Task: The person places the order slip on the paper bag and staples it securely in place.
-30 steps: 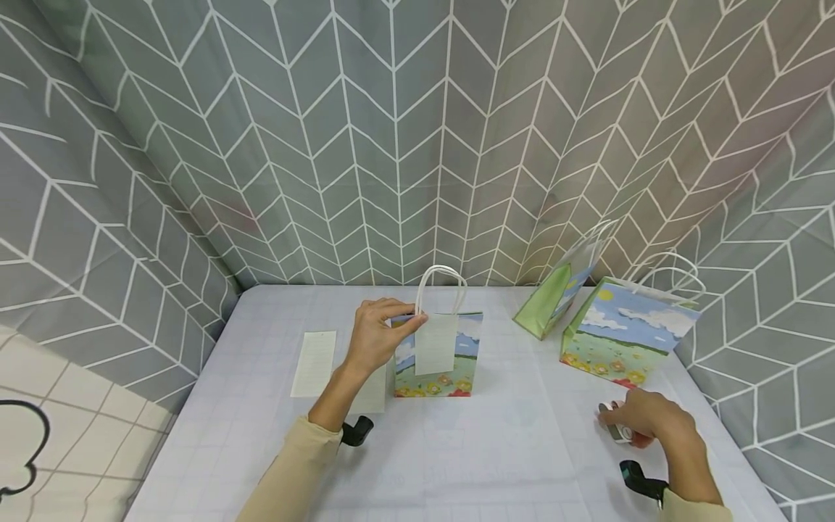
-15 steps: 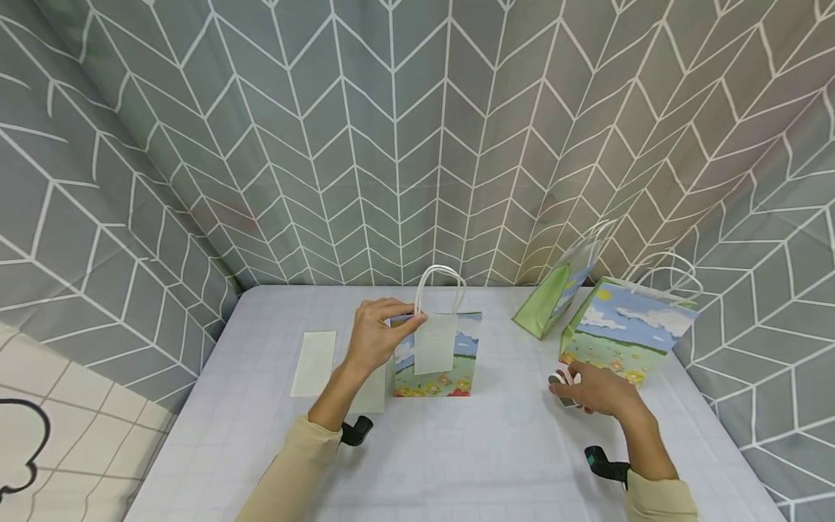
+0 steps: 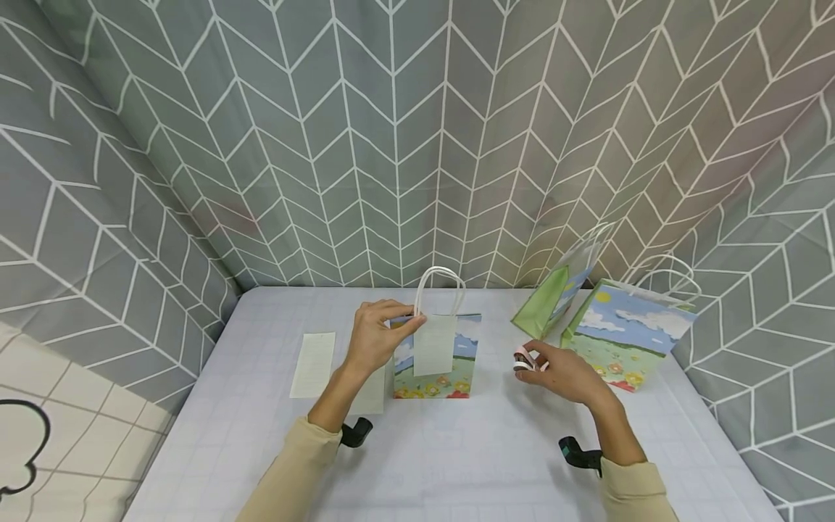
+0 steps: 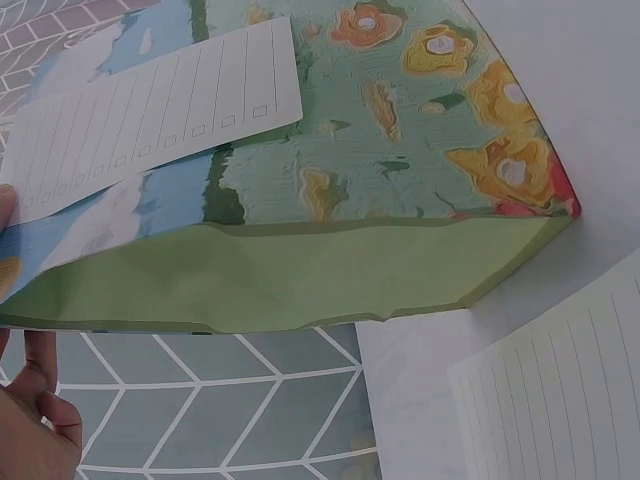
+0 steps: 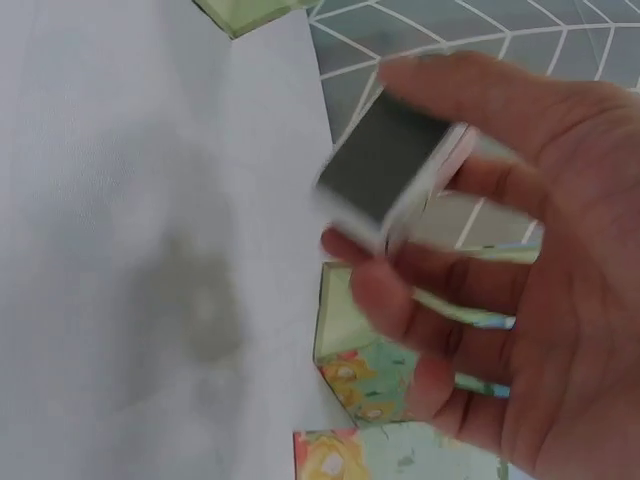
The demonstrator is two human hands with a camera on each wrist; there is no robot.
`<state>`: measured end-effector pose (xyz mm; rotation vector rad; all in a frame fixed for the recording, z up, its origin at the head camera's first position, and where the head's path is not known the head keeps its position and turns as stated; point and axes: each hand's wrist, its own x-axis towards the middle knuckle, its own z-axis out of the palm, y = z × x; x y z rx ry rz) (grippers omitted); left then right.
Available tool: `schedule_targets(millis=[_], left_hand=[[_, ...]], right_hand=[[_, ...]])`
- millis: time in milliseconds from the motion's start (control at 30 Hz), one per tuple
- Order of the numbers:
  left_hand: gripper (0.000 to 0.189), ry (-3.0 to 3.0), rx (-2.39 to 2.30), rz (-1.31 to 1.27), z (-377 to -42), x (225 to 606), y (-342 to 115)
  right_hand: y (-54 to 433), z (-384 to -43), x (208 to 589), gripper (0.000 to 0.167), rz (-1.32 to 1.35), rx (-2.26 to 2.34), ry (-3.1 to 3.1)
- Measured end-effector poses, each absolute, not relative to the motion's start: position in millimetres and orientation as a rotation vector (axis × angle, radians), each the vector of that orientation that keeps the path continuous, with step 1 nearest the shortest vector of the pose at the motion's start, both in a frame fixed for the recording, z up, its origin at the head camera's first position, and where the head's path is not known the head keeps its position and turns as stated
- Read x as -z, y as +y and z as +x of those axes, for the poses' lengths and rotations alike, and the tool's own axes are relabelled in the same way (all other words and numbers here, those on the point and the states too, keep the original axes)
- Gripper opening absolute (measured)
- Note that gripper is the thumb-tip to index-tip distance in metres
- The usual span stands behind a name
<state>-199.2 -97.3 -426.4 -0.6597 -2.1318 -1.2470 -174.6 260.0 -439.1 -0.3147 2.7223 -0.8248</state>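
Observation:
A small paper gift bag [image 3: 466, 366], printed with sky and flowers, stands upright mid-table with its white handles [image 3: 441, 270] up. Over its front lies a pale lined card [image 3: 434, 349]. My left hand [image 3: 375, 335] pinches card and bag together at the top edge, thumb in front and fingers [image 4: 38, 362] behind. To the right of this bag, above the table, my right hand [image 3: 566, 372] holds a small pink and white stapler [image 3: 523, 359] between thumb and fingers. Its flat dark grey face shows in the right wrist view, blurred.
Two more printed bags stand at the back right, one side-on [image 3: 546, 304] and one larger-looking [image 3: 633, 330]. Left of my left hand lies a lined card [image 3: 313, 365]; another card [image 3: 368, 395] is partly under my forearm. A patterned curtain [image 3: 417, 145] hangs behind the table.
My right hand has carried the stapler leftward and away from the table's front, from the right side toward the middle bag. The left hand, card and bag have stayed put.

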Motion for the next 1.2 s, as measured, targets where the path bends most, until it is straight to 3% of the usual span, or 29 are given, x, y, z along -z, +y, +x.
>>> schedule_targets(millis=[367,1200], left_hand=[[0.021,-2.133,1.278,-0.652,-199,428,-97],[0.021,-2.152,1.278,-0.636,-199,427,-96]], right_hand=[[246,-183,441,0.071,-0.299,1.004,2.699],[218,-195,434,0.061,-0.409,1.420,2.743]])
